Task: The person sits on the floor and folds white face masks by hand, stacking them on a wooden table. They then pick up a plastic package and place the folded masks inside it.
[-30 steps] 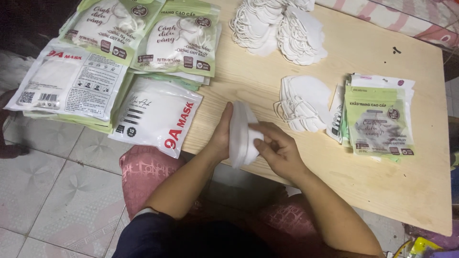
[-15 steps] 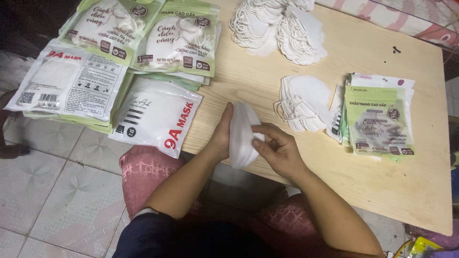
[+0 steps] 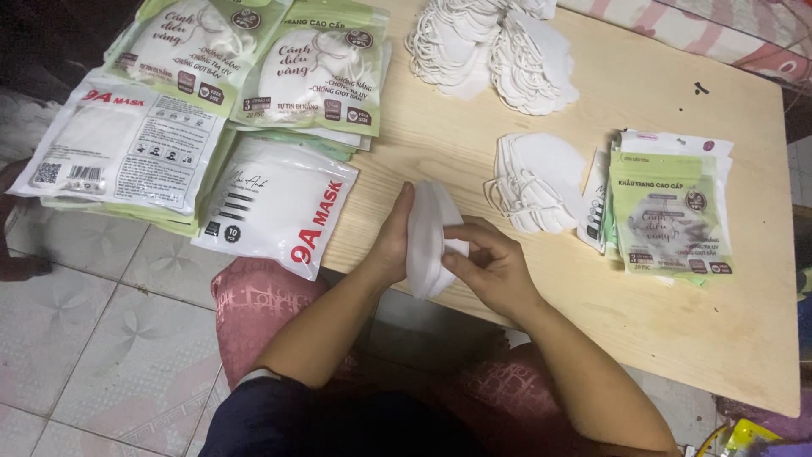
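Nearest, left hand [image 3: 391, 245] and right hand [image 3: 491, 267] each held a closed grip on a white mask stack [image 3: 430, 241] at the table [image 3: 719, 330] edge; beyond lay loose masks [image 3: 537, 182], empty pouches [image 3: 668, 211], and filled packs [image 3: 317, 72].

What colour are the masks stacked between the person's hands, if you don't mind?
White: the stack of masks shows plain white in the head view.

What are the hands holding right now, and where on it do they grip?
A small stack of white face masks, stood on edge over the wooden table. The left hand braces its left face; the right hand pinches the lower right edge.
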